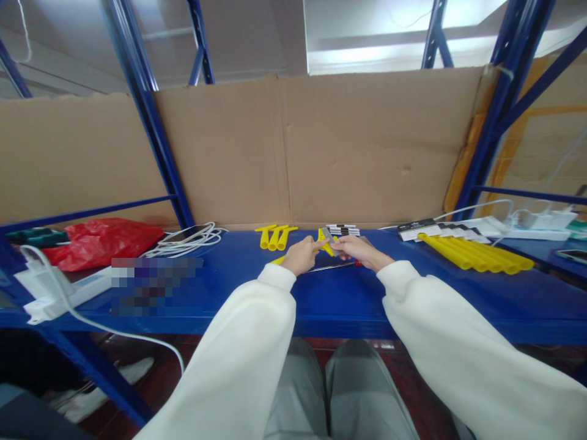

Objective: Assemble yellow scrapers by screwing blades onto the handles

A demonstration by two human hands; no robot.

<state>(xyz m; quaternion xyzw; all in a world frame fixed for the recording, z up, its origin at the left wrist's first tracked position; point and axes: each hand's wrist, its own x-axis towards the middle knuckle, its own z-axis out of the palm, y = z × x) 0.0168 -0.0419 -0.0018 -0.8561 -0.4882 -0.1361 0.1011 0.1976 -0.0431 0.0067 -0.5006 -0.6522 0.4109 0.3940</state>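
Note:
My left hand [300, 255] is closed around a yellow T-shaped handle [277, 260]; its tube end shows left of the palm and its yellow head [322, 239] sits between my hands. My left index finger points toward that head. In the closed fingers of my right hand [360, 249] is a small flat grey piece [328, 234], up against the yellow head. Whether it is seated in the head, I cannot tell. Below the hands lies a screwdriver [328, 267] with a thin metal shaft and a red end, partly covered by my right hand.
Several yellow T-shaped handles [273, 238] lie behind my left hand. Dark-and-white packets [343, 230] are behind my right. Further right are several yellow tubes [477, 255] and labelled cards [417, 228]. Leftward are a red bag [105, 241], white cables [195, 239] and a power strip [87, 290].

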